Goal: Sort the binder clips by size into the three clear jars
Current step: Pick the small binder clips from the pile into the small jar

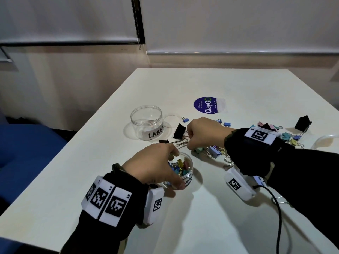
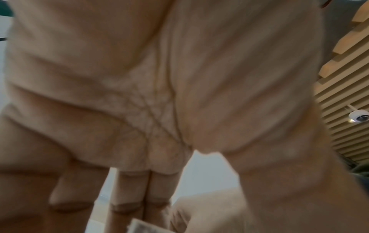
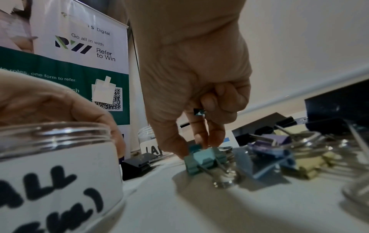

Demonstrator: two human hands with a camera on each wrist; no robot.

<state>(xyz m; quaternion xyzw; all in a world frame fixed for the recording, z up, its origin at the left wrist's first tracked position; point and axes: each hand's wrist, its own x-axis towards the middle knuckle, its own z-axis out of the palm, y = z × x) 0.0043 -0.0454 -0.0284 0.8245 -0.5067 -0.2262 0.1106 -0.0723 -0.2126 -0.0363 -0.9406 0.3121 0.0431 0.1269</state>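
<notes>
My left hand [image 1: 172, 171] grips the small clear jar [image 1: 189, 177] from above; the jar holds several small coloured binder clips [image 1: 180, 166]. Its label reads "ALL" in the right wrist view [image 3: 55, 181]. My right hand [image 1: 189, 146] reaches down at the left edge of the clip pile [image 1: 214, 152]. There its thumb and forefinger [image 3: 191, 148] pinch a small teal clip [image 3: 194, 148] behind a bigger teal clip [image 3: 203, 159]. Another tiny clip [image 3: 199, 112] sits tucked under its curled fingers. The jar marked LARGE [image 1: 146, 122] stands empty behind. My palm [image 2: 159, 110] fills the left wrist view.
Large black clips [image 1: 179, 131] lie beside the LARGE jar, another [image 1: 302, 122] at far right. More coloured clips [image 1: 286, 135] spread to the right. A clear round rim [image 1: 326, 141] shows at the right edge. A blue sticker [image 1: 206, 105] lies farther back. A black cable [image 1: 278, 213] trails near me.
</notes>
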